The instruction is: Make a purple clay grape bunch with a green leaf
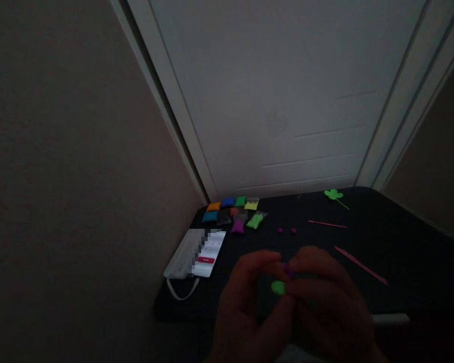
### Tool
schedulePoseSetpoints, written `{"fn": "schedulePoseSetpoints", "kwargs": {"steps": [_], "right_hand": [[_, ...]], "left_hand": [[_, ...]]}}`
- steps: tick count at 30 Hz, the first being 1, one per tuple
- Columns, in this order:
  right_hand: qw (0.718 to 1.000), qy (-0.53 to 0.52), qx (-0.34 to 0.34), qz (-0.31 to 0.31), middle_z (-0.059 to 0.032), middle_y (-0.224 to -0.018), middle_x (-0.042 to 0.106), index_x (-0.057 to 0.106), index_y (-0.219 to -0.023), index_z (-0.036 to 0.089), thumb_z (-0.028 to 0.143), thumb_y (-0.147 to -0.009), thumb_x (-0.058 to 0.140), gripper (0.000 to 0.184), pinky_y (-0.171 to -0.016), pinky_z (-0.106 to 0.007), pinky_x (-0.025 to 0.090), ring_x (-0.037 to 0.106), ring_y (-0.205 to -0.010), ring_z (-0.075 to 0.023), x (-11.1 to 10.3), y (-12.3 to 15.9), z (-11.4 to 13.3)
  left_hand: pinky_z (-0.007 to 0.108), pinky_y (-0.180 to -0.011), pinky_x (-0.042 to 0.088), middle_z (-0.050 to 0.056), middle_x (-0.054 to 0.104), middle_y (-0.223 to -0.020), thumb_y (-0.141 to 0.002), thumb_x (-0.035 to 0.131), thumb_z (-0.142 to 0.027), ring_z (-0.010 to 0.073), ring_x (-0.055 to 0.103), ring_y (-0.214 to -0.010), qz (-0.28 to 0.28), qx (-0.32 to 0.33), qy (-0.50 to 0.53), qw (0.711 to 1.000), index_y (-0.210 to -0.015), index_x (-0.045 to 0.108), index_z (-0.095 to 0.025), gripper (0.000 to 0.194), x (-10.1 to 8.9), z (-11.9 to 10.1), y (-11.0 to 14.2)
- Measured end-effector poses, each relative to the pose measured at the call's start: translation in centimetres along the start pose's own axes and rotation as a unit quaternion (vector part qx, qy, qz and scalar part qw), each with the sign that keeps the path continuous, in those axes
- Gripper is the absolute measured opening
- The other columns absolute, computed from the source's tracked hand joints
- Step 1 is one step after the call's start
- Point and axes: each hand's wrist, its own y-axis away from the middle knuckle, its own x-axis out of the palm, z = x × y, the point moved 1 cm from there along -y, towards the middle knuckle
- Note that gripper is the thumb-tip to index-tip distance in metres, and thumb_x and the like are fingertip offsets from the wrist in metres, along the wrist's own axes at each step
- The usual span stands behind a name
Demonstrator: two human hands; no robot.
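Close to the table's front edge, my left hand (249,307) and my right hand (329,302) meet with curled fingers around a small modelling clay piece. A flat light-green clay part (278,288) shows between them, beside the right fingertips. Just above it, a bit of purple clay (287,269) is pressed between the fingertips of both hands. Fingers hide much of the piece, so I cannot tell how the two colours join. Beyond the hands, two small purple clay balls (286,231) lie on the black table (306,212).
Several bags of coloured clay (229,202) lie at the back left. A white case with a strap (181,257) and a printed card (214,249) sit at the left. Pink sculpting tools (359,263) and a green clay clover (333,194) lie to the right. A white door stands behind.
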Motion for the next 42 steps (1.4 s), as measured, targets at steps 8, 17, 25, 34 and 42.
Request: {"fn": "schedulePoseSetpoints", "kwargs": {"steps": [8, 17, 25, 34, 42], "right_hand": [[0.996, -0.027, 0.081, -0.034, -0.0009, -0.095, 0.051, 0.053, -0.09, 0.022, 0.005, -0.072, 0.056, 0.025, -0.079, -0.026, 0.043, 0.048, -0.095, -0.014, -0.4, 0.5, 0.0], [0.99, -0.079, 0.114, -0.039, -0.001, -0.092, 0.053, 0.054, -0.09, 0.023, 0.009, -0.073, 0.058, 0.023, -0.075, -0.029, 0.044, 0.052, -0.089, -0.0151, -0.3, 0.7, -0.1], [0.982, -0.106, 0.157, -0.02, -0.0014, -0.09, 0.055, 0.057, -0.091, 0.023, 0.013, -0.073, 0.059, 0.02, -0.075, -0.029, 0.044, 0.053, -0.088, -0.0151, 0.2, 0.6, -0.5], [0.969, -0.141, 0.202, 0.004, -0.0014, -0.091, 0.057, 0.059, -0.088, 0.024, 0.015, -0.075, 0.058, 0.016, -0.074, -0.027, 0.045, 0.054, -0.087, -0.0142, 0.3, 0.5, -0.9], [0.952, -0.186, 0.242, 0.005, -0.0018, -0.084, 0.058, 0.059, -0.078, 0.022, 0.02, -0.075, 0.057, 0.004, -0.069, -0.026, 0.046, 0.056, -0.08, -0.0145, 0.4, 0.1, -1.3]], "left_hand": [[0.025, -0.079, 0.043, 0.001, 0.059, -0.097, -0.07, 0.057, -0.012, 0.0156, 0.054, -0.094, 0.023, 0.084, -0.06, 0.994, -0.091, 0.06, -0.025, 0.025, -1.0, -0.2, -0.4], [0.029, -0.076, 0.044, 0.002, 0.062, -0.087, -0.07, 0.057, -0.008, 0.0178, 0.054, -0.092, 0.013, 0.111, -0.11, 0.988, -0.085, 0.063, -0.024, 0.023, -0.8, 0.0, -0.3], [0.026, -0.079, 0.042, -0.001, 0.06, -0.089, -0.069, 0.058, -0.007, 0.0148, 0.053, -0.093, 0.027, 0.1, -0.099, 0.99, -0.086, 0.061, -0.027, 0.027, -1.5, 0.5, -0.4], [0.027, -0.077, 0.042, 0.0, 0.06, -0.088, -0.069, 0.058, -0.01, 0.0151, 0.055, -0.089, -0.04, 0.057, -0.073, 0.995, -0.078, 0.063, -0.024, 0.016, -0.5, 0.1, -0.6], [0.03, -0.081, 0.041, 0.004, 0.06, -0.096, -0.07, 0.057, -0.02, 0.0199, 0.052, -0.096, 0.018, 0.041, -0.044, 0.998, -0.088, 0.064, -0.023, 0.02, -1.1, 0.8, -1.2]]}}
